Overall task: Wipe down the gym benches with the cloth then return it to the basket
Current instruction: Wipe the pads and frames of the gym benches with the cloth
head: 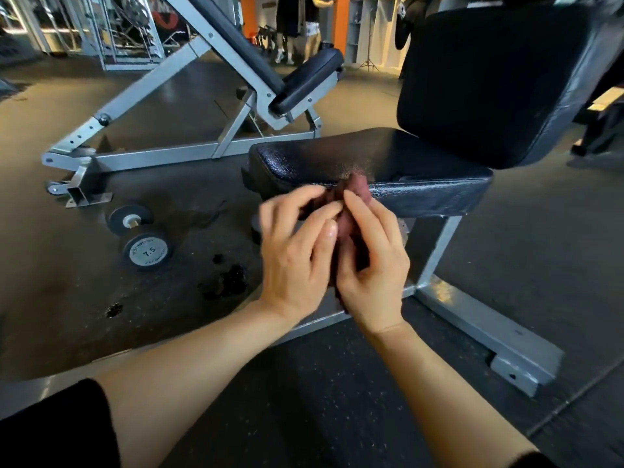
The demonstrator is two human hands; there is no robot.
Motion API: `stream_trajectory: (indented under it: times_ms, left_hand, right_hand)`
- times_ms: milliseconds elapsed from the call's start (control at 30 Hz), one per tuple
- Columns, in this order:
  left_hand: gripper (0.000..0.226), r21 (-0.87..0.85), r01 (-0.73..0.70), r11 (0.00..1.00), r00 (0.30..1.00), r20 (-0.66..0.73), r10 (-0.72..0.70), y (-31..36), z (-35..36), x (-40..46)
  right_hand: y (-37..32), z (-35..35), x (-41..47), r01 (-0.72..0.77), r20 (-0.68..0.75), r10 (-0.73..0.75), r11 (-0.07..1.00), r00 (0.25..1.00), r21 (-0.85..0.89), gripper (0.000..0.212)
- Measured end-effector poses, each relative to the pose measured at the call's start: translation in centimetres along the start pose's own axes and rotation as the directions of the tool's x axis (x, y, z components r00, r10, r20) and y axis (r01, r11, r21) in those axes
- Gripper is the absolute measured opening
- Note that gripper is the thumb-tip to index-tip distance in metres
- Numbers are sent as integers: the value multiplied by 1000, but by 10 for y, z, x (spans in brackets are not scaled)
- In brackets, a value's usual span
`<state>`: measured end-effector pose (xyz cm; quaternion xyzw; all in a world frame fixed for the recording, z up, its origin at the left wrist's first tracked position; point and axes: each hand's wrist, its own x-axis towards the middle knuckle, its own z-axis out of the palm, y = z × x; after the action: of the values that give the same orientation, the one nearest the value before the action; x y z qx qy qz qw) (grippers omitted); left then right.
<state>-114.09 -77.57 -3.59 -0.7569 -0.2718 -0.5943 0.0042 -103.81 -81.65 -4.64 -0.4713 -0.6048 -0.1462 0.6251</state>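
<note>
A dark red cloth (351,194) is bunched between my two hands, just in front of the near edge of a black padded bench seat (364,157). My left hand (297,255) pinches the cloth from the left with curled fingers. My right hand (371,265) grips it from the right, and most of the cloth is hidden behind the fingers. The bench has an upright black backrest (489,82) and a grey steel frame (472,319). No basket is in view.
A second incline bench (236,62) with a grey frame stands behind on the left. A 7.5 dumbbell (141,238) lies on the dark rubber floor near black stains (229,282). People's legs (287,45) show far back by orange walls.
</note>
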Motion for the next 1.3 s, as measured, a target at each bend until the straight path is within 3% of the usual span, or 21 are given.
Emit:
stream_trajectory:
  times_ms: [67,133,300,367,467,567,633,767,833,967,1133,1233,1300]
  left_hand:
    - [36,116,22,993,997,-72,-14,-12,-6,3]
    - [33,175,35,984,993,-116,-14,-25,-12,0]
    - [37,274,-21,961,999,-25,29,-37,-5,-17]
    - [45,292,-113,950,992,79,93,-29,5,-18]
    - [51,301,-246,921,951,261,169,-15,22,-18]
    - [56,331,-298,896,915,365,169,-6,34,-17]
    - [60,350,-307,885,914,369,171,-4,38,-15]
    - [64,339,-310,888,915,359,183,1,49,-16]
    - [65,327,-337,883,898,392,197,6,59,-18]
    - [67,304,-371,878,857,477,197,22,79,-12]
    - [63,277,-402,873,829,515,219,34,91,-8]
    - [66,308,-445,841,800,558,219,29,88,-9]
    - [67,317,-456,831,792,570,218,28,89,-8]
  right_hand:
    - [1,13,0,69,-22,-72,990,997,-124,43]
    - [3,27,1,200,56,-192,947,980,-250,43]
    - [18,29,14,371,201,-316,853,927,-367,37]
    - [33,9,14,317,174,-268,849,948,-422,35]
    - [70,-32,15,56,-16,-76,843,997,-535,44]
    - [83,-49,19,-135,-154,60,827,986,-546,53]
    - [70,-35,20,-121,-163,38,833,986,-539,52]
    - [59,-24,24,66,-4,-83,820,997,-568,41]
    - [75,-41,30,82,27,-82,794,996,-602,44]
    - [97,-60,30,-106,-127,35,788,991,-607,53]
    - [107,-59,23,-143,-161,58,795,985,-589,46]
    - [122,-78,21,-369,-316,227,766,921,-526,56]
    - [128,-83,24,-437,-386,260,750,885,-497,56]
